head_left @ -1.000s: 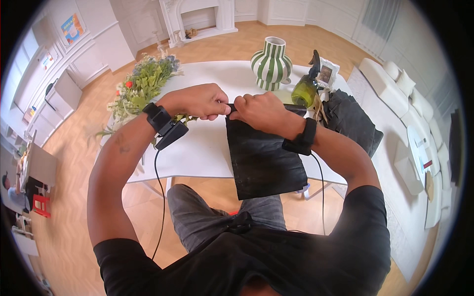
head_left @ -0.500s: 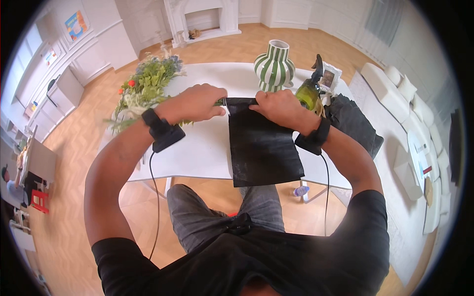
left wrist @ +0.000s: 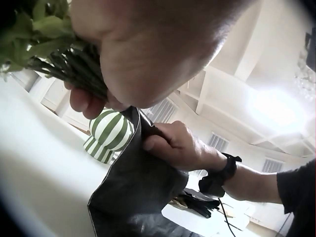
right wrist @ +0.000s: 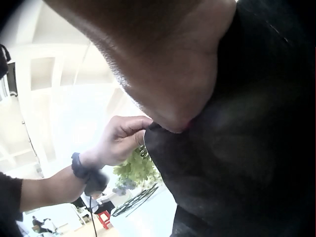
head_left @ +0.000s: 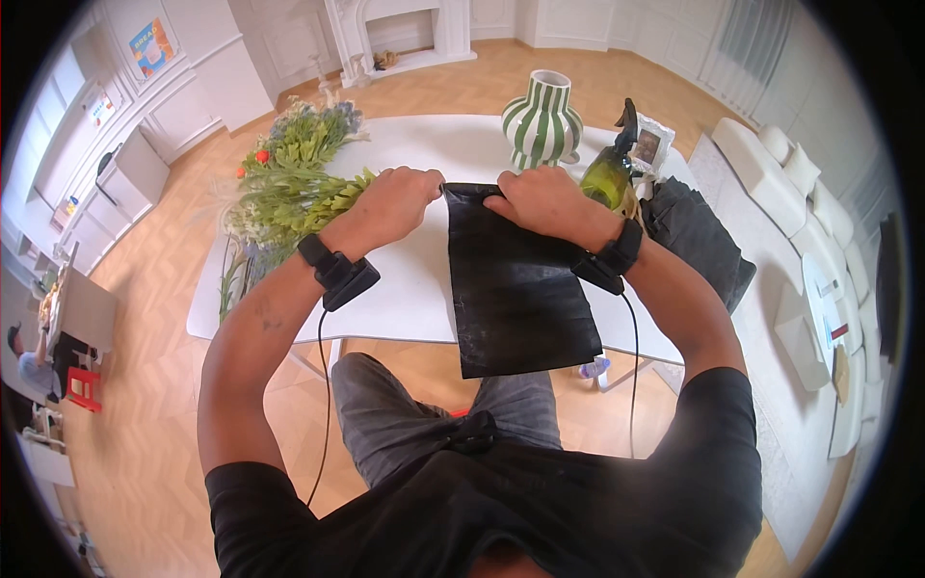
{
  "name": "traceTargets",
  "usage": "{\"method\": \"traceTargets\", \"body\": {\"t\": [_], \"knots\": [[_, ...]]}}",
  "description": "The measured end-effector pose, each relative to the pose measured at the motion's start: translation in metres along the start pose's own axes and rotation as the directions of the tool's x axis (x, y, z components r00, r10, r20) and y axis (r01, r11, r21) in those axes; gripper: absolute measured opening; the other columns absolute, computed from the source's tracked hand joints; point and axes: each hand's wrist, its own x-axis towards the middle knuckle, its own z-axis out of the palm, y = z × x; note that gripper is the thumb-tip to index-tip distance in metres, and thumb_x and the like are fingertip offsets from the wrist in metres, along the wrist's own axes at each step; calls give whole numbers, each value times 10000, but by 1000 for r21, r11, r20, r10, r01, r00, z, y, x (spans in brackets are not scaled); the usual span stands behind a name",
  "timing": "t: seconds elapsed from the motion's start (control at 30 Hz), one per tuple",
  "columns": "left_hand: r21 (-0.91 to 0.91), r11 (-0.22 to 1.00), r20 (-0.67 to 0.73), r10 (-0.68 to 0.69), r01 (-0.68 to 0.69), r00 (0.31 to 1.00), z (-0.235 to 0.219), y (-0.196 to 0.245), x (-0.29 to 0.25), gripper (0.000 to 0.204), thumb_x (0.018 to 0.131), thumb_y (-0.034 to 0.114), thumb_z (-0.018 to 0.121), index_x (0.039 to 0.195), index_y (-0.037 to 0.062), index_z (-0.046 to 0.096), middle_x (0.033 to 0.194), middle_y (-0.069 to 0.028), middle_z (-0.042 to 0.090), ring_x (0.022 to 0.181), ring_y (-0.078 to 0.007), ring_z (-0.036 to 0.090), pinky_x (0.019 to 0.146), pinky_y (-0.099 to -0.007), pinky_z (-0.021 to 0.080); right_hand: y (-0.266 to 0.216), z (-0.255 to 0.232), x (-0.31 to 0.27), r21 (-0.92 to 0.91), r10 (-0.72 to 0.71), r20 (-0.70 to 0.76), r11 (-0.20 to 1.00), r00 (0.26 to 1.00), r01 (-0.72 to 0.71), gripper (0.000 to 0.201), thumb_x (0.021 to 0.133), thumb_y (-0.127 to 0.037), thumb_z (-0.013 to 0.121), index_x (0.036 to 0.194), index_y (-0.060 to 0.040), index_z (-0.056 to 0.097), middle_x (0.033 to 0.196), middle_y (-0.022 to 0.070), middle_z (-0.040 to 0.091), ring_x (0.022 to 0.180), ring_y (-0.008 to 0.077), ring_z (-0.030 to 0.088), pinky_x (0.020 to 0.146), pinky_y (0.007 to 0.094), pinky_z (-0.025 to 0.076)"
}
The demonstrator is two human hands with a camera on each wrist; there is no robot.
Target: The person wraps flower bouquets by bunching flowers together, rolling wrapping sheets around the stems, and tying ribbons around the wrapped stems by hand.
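Note:
A black sheet (head_left: 520,294) hangs over the table's near edge, its top raised between the two hands. My left hand (head_left: 395,206) is at its upper left corner. The left wrist view shows the left hand (left wrist: 148,54) with fingers curled round green stems (left wrist: 76,66) and the sheet's corner (left wrist: 133,116) against it. My right hand (head_left: 551,202) pinches the sheet's top edge, thumb on the near face. Leafy flowers (head_left: 299,183) extend left from the left hand. In the right wrist view the sheet (right wrist: 247,148) fills much of the right side.
Behind the hands stands a green-and-white striped vase (head_left: 542,123). To its right are a green spray bottle (head_left: 607,178), a picture frame (head_left: 651,144) and a pile of black sheets (head_left: 699,241). Other stems (head_left: 231,279) lie on the white table (head_left: 395,303) at the left.
The hands were close together at the sheet's corner; the right hand has moved right along the top edge, the two now apart. More of the flowers shows beside the left hand.

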Motion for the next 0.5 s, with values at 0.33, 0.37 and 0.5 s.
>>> {"method": "traceTargets", "body": {"t": [0.33,0.37,0.5], "knots": [[172,985,-102,7,11,995,6,11,-10,265,862,41,541,1116,80,607,731,-147,661,748,-372,649,688,-446,511,-3,13,6,86,35,91,995,995,-42,453,937,-457,547,838,-33,672,735,194,671,725,373,677,641,460,541],[172,985,-101,6,11,995,6,10,-10,265,862,41,541,1116,80,607,731,-147,661,748,-372,649,688,-446,511,-3,13,6,87,34,92,995,995,-42,453,937,-457,547,838,-33,672,735,194,671,725,373,677,641,460,541],[-85,992,11,-93,93,996,-4,7,-5,248,858,20,506,1071,27,633,742,-143,653,741,-332,652,678,-413,507,-5,10,7,7,31,38,999,999,-32,461,924,-460,562,831,-20,662,716,177,675,697,359,680,623,442,542]]}}
